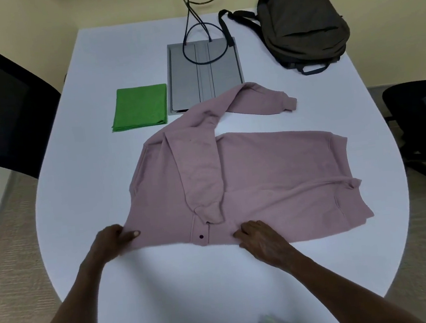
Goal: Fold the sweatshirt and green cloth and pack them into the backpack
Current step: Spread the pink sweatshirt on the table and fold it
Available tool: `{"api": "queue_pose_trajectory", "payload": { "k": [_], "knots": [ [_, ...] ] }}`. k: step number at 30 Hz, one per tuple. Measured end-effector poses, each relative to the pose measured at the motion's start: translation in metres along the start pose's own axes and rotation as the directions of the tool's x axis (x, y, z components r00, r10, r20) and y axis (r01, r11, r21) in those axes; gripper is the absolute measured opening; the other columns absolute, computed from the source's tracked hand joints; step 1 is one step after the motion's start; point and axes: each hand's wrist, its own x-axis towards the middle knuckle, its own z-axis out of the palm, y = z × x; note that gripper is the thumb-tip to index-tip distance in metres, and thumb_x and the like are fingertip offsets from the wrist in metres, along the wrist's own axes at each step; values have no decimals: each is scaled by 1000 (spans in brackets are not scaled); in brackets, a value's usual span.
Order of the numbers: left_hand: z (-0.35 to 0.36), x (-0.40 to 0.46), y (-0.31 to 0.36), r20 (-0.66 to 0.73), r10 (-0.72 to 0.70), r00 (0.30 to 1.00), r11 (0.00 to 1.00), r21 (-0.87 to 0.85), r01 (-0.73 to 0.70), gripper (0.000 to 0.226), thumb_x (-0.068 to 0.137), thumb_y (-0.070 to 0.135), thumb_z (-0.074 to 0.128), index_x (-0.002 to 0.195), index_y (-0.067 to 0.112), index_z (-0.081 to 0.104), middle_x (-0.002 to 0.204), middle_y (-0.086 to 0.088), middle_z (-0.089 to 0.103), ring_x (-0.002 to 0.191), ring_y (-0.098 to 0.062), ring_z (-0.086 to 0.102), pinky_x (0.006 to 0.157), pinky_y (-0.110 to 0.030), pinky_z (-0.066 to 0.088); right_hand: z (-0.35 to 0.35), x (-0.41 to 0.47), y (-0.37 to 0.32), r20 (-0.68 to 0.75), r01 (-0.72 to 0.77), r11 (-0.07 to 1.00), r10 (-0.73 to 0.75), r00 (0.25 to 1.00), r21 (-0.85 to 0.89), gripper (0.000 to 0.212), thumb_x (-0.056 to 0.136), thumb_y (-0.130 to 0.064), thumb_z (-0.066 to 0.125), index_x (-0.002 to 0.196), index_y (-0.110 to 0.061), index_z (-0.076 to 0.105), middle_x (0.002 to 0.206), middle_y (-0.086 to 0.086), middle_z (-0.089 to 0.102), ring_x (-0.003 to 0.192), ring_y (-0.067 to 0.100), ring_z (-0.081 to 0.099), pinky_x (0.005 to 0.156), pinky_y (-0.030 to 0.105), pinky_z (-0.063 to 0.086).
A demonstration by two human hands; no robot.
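A dusty pink sweatshirt (272, 171) lies spread across the middle of the white table, one sleeve folded over its body and the other stretched toward the back right. My left hand (113, 242) pinches its near left edge, thumb on top. At the near edge, right of a snap button, my right hand (260, 240) grips the fabric with curled fingers. The green cloth (140, 107) lies folded flat at the back left. The dark backpack (302, 22) sits closed at the back right corner, its strap trailing left.
A grey floor-box panel (205, 76) with looped black cables (193, 20) is set in the table behind the sweatshirt. A dark monitor (0, 103) stands at the left and a black office chair (421, 125) at the right. The white table (192, 280) curves near me.
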Motion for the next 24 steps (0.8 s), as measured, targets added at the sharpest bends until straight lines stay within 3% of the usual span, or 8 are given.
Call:
{"api": "queue_pose_trajectory", "payload": {
  "k": [4,8,11,14,17,20,22,24],
  "knots": [
    [5,-4,0,-35,-26,999,996,-89,23,72,62,78,48,66,7,56,63,-6,63,60,-24,59,55,-31,40,-2,2,-5,-3,-26,999,26,1000,-20,36,64,-8,76,97,-19,64,80,-1,58,71,20,56,64,32,45],
    [0,-13,-3,-99,-103,990,850,-525,36,56,70,64,68,86,10,66,84,-10,67,75,-27,64,70,-42,57,-6,9,-11,-52,-23,997,19,998,-74,37,65,1,66,96,-17,56,82,1,55,70,23,53,61,34,41],
    [13,-27,-1,-150,-128,980,905,-422,54,62,59,73,60,82,16,67,79,-5,69,74,-27,65,64,-37,50,-1,0,-13,13,31,996,-30,999,-87,33,76,-6,47,104,-18,60,82,0,58,72,22,56,65,33,46],
    [26,-34,1,-155,-129,979,948,-310,76,57,59,68,58,68,12,67,65,-8,67,65,-28,62,57,-31,39,0,-6,-14,58,11,998,-8,998,-62,37,76,-22,52,111,-20,64,88,1,61,81,23,59,74,36,43],
    [29,-33,4,-203,-146,968,950,-303,80,59,61,66,58,57,7,57,52,-10,54,55,-30,53,53,-31,32,-7,-1,-20,27,-7,1000,8,1000,-28,50,84,-41,55,129,-20,59,123,8,59,109,29,55,88,42,39],
    [28,-36,8,-176,-235,956,921,-354,162,61,57,68,64,51,11,46,46,-3,43,48,-26,44,53,-32,29,-5,8,-37,179,17,1000,-17,984,1,74,91,-59,45,156,-34,21,166,4,13,150,36,18,112,63,15],
    [26,-36,3,-68,-295,953,880,-408,244,61,56,63,76,52,9,48,46,-5,47,49,-23,44,56,-30,31,7,15,-45,295,-38,999,36,955,3,80,91,-71,36,156,-43,-1,166,-6,-12,151,38,-8,108,77,0],
    [27,-36,-3,-36,-314,949,852,-451,265,54,56,51,84,58,6,55,55,-8,54,57,-25,48,60,-30,35,15,21,-48,380,-121,993,113,918,-4,82,89,-78,31,153,-48,-10,161,-13,-26,147,38,-23,102,82,-6]
  ]
}}
